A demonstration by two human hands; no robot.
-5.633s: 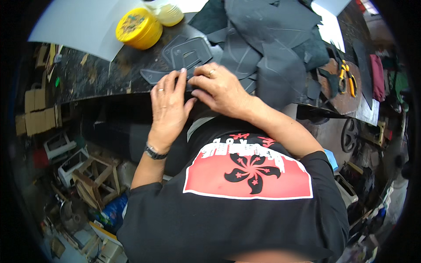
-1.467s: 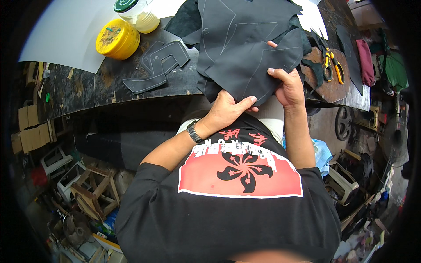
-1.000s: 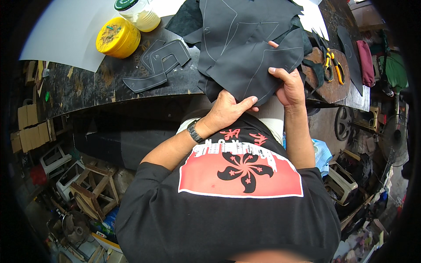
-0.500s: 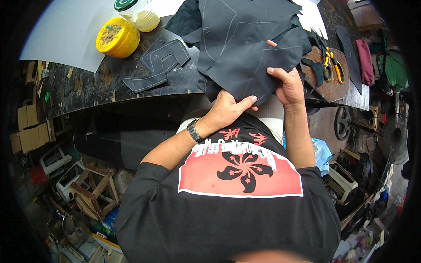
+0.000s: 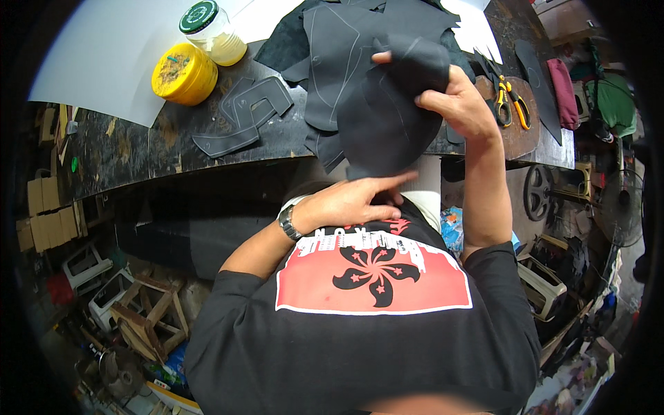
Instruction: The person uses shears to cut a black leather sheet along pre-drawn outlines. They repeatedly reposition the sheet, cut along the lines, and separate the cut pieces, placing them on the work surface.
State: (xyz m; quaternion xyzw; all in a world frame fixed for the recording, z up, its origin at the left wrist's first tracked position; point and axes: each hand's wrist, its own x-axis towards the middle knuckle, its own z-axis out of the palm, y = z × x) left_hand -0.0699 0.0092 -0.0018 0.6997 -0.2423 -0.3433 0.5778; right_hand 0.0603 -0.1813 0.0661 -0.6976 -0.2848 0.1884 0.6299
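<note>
My right hand (image 5: 460,104) grips the top of a dark leather piece (image 5: 387,117) with pale traced outlines, lifting it off the bench edge so it hangs folded. Just below the hanging piece, my left hand (image 5: 353,202) is flat with fingers stretched toward its lower edge; whether it touches the leather is unclear. More dark leather sheets (image 5: 332,48) with traced lines lie on the worn workbench (image 5: 138,149) behind. Two cut dark pattern pieces (image 5: 242,117) lie to the left of the pile.
A yellow round tin (image 5: 183,72) and a green-lidded jar (image 5: 211,31) stand at the bench's back left on a white sheet (image 5: 97,55). Orange-handled pliers (image 5: 512,100) lie at right. Wooden stools (image 5: 149,318) and clutter fill the floor at left.
My right hand has raised the leather piece and folded it over. My left hand has let go of its lower corner and now lies flat beneath it.
</note>
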